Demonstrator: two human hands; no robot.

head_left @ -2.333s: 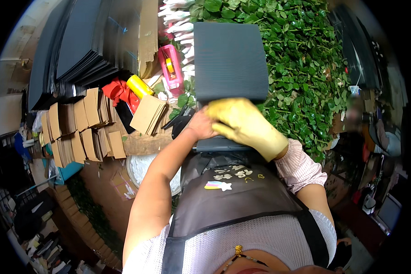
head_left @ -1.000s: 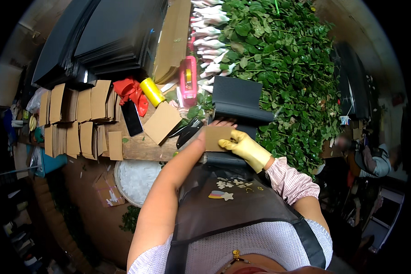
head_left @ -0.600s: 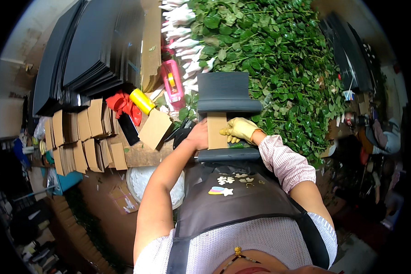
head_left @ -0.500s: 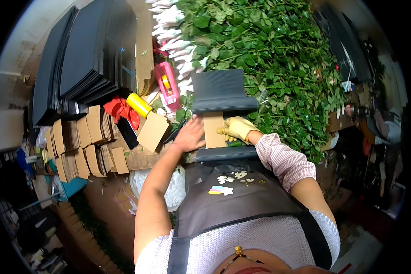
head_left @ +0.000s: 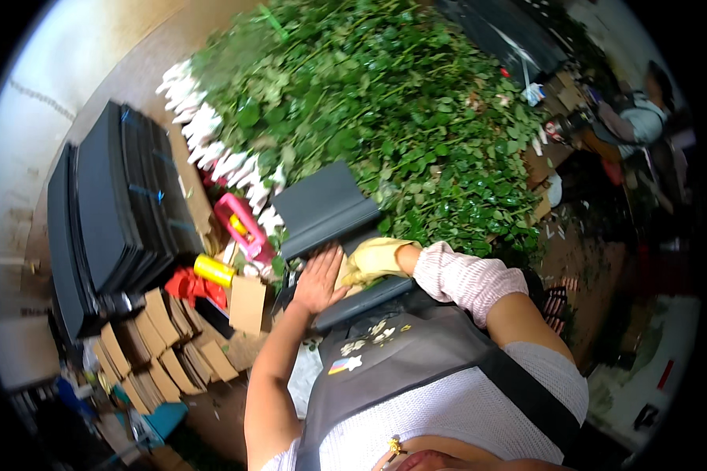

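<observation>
My left hand (head_left: pixel 321 279), bare, lies with fingers stretched flat at the left edge of a tan cardboard piece (head_left: pixel 341 277), partly hidden under both hands. My right hand (head_left: pixel 369 259), in a yellow rubber glove, has its fingers curled onto that cardboard. Just beyond the hands, a dark grey ribbed corrugated sheet (head_left: pixel 316 201) has a rolled or folded near edge. Another dark grey padded roll (head_left: pixel 363 302) runs along the side nearest my apron. Dense leafy green stems (head_left: pixel 385 94) with white-wrapped heads (head_left: pixel 208 133) lie behind.
Stacked dark boards (head_left: pixel 114 204) stand at left, near tan cardboard stacks (head_left: pixel 162 353). A pink tape dispenser (head_left: pixel 243 228), yellow roll (head_left: pixel 212 269) and red cloth (head_left: pixel 182 289) lie left of my hands. Another person (head_left: pixel 628 129) is at upper right.
The view has swung, so the bench appears tilted. The large ribbed sheet was folded back earlier, exposing the cardboard. My left hand has moved onto the cardboard's edge; the gloved hand stays on it.
</observation>
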